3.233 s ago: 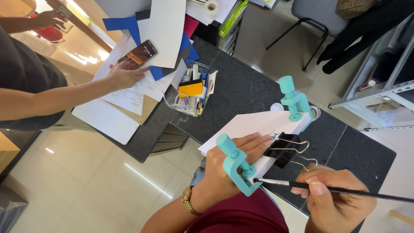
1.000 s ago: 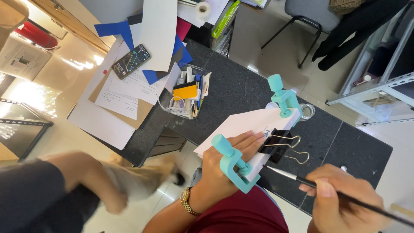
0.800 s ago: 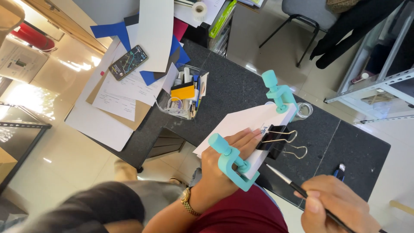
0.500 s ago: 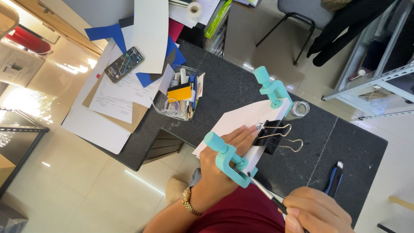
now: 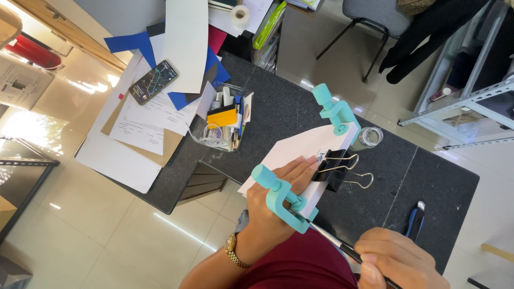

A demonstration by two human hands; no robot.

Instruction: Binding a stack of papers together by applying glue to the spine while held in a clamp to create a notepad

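Right hand [image 5: 399, 259] at the near right edge, fingers clenched round a thin black rod-like tool [image 5: 342, 247] whose tip runs up-left toward the near teal clamp [image 5: 281, 198]; left hand [image 5: 278, 206] just left of it, gold wristwatch [image 5: 236, 251] on the wrist, fingers released and pressed flat on the white sheet [image 5: 292, 152], grasping nothing. Sheet lies on the dark stone table [image 5: 428, 184], held by the near teal clamp and, farther right, a second teal clamp [image 5: 332, 109]; black binder clips [image 5: 334, 168] sit on its right edge, touching the fingertips. Blue utility knife [image 5: 415, 220] well apart to the right; small glass jar [image 5: 368, 138] beside the far clamp. Farther left: clear stationery organiser [image 5: 225, 123]; then loose papers with a smartphone [image 5: 153, 82] on top.
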